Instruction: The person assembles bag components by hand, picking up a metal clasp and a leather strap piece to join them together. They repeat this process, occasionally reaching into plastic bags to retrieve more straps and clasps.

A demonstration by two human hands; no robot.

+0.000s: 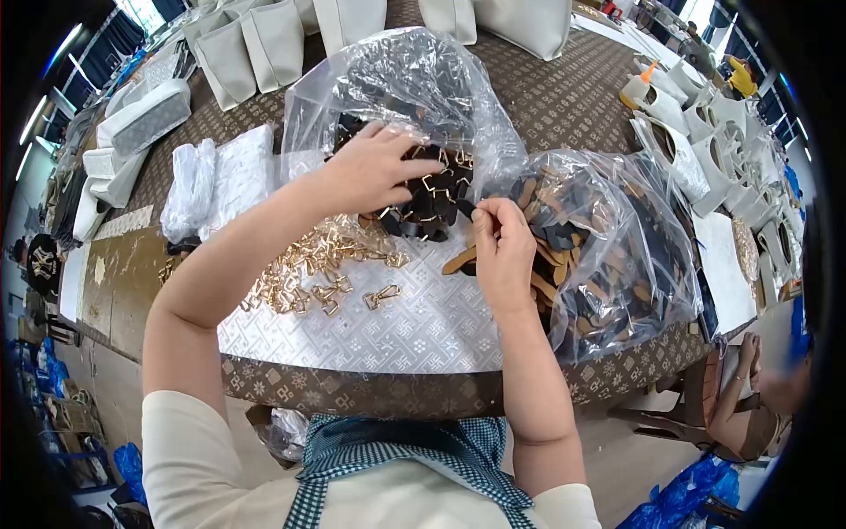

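My left hand (370, 170) is held with its fingers spread over a pile of black leather tabs with gold clasps (436, 189), at the mouth of a clear plastic bag (397, 75). My right hand (505, 251) pinches a dark leather tab (466, 209) between thumb and fingers. Beside it, a second clear bag (608, 309) holds many loose leather strips, black on one side and tan on the other. Below my left forearm lies a heap of gold snap hooks (313, 260). One gold snap hook (382, 296) lies apart on the silver patterned sheet (423, 331).
White plastic-wrapped bundles (242, 176) lie at the left. Pale handbags (273, 48) stand along the back, and more white bags (705, 150) crowd the right side. Another person's arm (738, 397) shows at the lower right, near a wooden chair (679, 406).
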